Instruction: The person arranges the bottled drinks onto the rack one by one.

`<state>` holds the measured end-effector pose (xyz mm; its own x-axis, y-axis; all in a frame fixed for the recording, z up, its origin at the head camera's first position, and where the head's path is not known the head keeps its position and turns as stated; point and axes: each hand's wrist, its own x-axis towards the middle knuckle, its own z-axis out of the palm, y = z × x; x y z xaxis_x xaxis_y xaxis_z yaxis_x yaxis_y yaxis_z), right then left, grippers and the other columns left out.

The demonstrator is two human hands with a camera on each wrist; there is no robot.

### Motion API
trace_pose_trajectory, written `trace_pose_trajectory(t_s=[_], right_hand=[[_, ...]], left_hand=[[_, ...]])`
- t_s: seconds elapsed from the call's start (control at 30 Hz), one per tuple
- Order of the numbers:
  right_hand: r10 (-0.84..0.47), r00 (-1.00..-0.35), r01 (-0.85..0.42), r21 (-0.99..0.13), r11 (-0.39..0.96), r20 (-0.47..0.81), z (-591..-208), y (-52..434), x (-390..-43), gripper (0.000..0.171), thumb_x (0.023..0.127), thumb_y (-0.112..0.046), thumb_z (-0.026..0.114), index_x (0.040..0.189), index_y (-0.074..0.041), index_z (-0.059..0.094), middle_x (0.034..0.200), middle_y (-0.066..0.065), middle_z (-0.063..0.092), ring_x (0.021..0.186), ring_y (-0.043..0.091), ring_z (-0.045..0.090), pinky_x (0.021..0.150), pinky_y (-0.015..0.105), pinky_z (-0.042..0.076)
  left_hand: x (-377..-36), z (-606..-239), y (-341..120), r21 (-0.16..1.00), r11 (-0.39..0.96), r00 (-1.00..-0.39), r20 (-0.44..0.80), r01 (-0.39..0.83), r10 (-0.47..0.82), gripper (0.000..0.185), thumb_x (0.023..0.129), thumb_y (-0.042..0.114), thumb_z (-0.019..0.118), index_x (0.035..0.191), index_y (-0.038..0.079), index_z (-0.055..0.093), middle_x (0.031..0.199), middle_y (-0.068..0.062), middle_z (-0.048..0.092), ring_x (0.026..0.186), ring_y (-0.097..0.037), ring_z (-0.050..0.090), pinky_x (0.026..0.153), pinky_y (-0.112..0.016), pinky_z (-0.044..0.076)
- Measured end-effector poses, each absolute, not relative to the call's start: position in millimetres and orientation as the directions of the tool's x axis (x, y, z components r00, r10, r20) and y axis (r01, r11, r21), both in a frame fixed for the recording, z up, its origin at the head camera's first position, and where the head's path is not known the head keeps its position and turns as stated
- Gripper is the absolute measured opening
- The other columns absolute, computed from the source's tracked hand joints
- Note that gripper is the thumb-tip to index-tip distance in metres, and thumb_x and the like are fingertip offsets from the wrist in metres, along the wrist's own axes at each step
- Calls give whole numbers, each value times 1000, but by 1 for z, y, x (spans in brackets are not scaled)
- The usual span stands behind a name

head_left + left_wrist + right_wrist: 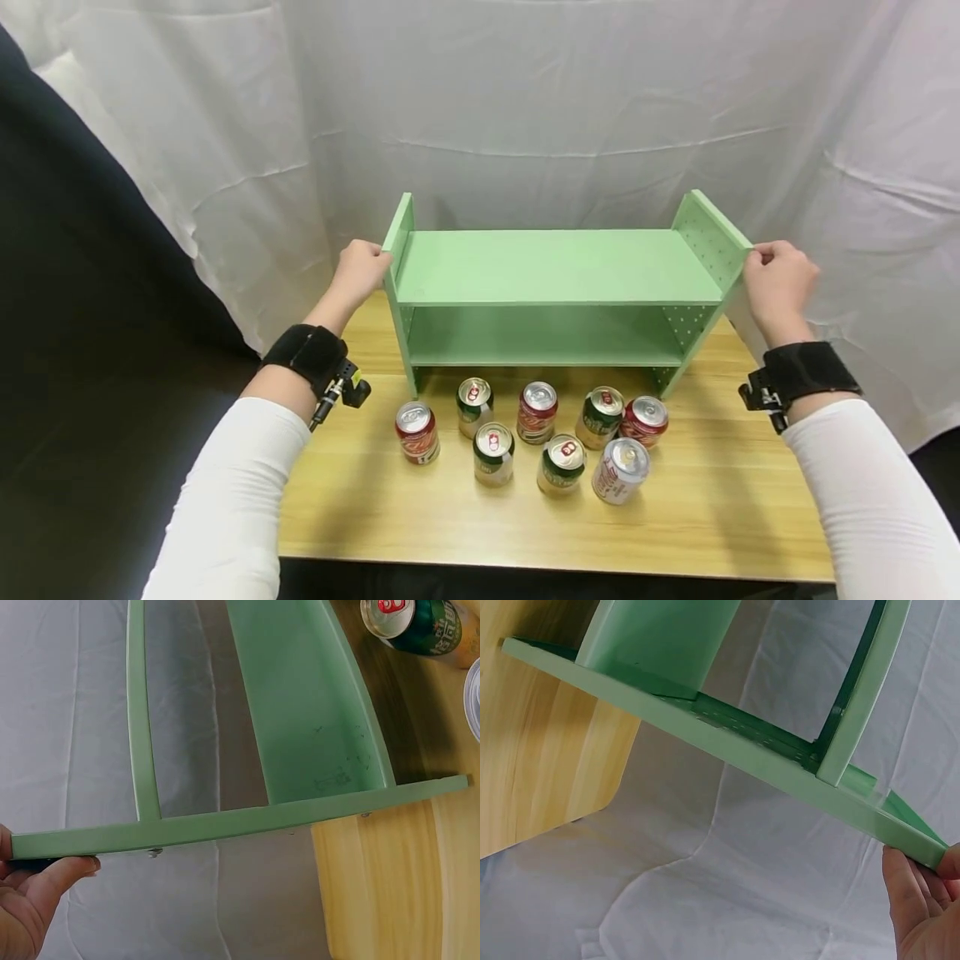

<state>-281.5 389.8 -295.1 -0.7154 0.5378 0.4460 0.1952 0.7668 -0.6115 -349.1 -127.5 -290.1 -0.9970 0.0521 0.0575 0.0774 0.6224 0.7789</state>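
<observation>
A green two-tier shelf [555, 275] stands at the far middle of the wooden counter [720, 508], in front of a white cloth backdrop [525, 100]. The left hand [360, 268] grips the top edge of its left side panel with curled fingers; the right hand [776, 283] likewise clasps the top edge of the right side panel. Eight drink cans [525, 437] stand clustered upright just near of the shelf, between the two arms.

A wooden table [720, 508] stands before a creased white sheet [525, 100] draped across the whole backdrop; a dark cloth [82, 333] hangs at left, under soft, even light.
</observation>
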Motion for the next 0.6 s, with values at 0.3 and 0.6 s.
trace_pose_trajectory(t_s=[0.3, 0.6], right_hand=[[443, -796, 123, -605, 787, 414, -295, 359, -301, 38, 91, -15, 40, 110, 7, 64, 107, 28, 62, 95, 41, 56, 81, 45, 42], [411, -799, 86, -593, 800, 439, -293, 348, -300, 36, 89, -14, 42, 106, 9, 65, 103, 29, 63, 90, 40, 57, 71, 35, 39]], left_hand=[[-335, -291, -170, 726, 682, -996, 64, 87, 58, 38, 91, 13, 35, 106, -10, 61, 65, -7, 47, 54, -14, 36, 50, -26, 32], [-322, -287, -184, 729, 677, -995, 75, 101, 68, 44, 91, 12, 32, 118, -12, 57, 118, -29, 59, 97, -33, 62, 64, -23, 43]])
